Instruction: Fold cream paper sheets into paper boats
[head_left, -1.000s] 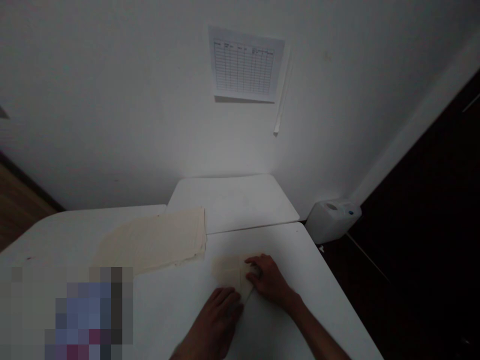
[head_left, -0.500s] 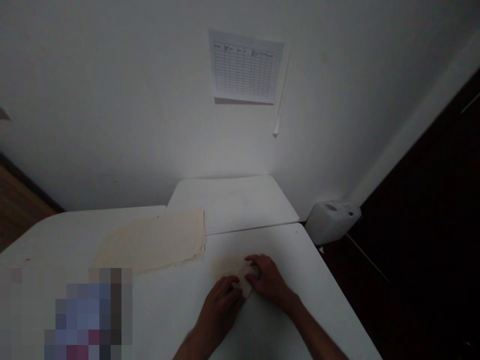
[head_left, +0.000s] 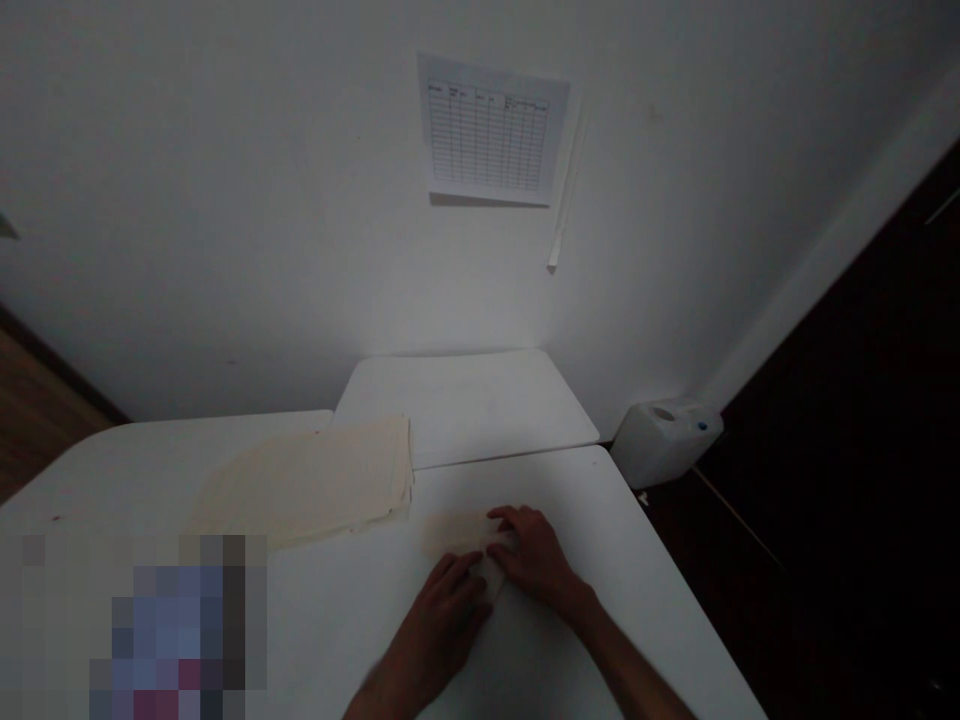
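Note:
A small, thin cream sheet (head_left: 452, 532), perhaps paper or cloth, lies on the white table between my hands. My left hand (head_left: 448, 605) has its fingers curled on the sheet's near side. My right hand (head_left: 538, 562) bends over the right end, thumb and fingertips closed in on it. Both sets of fingertips nearly meet at a pale, folded or bunched part of the sheet, which they largely cover. To the left lies a stack of larger cream sheets (head_left: 315, 480) with uneven edges.
White tables (head_left: 337, 620) stand pushed together against the wall. A printed chart (head_left: 487, 140) hangs there, beside a narrow white strip (head_left: 566, 190). On the floor at right stands a translucent plastic jerrycan (head_left: 660, 445). A blurred-out patch (head_left: 172, 630) covers the lower left.
My left fingers have shifted slightly forward and right on the small sheet, closer to my right fingertips. Less of the pale bunched part shows now. The stack has not moved.

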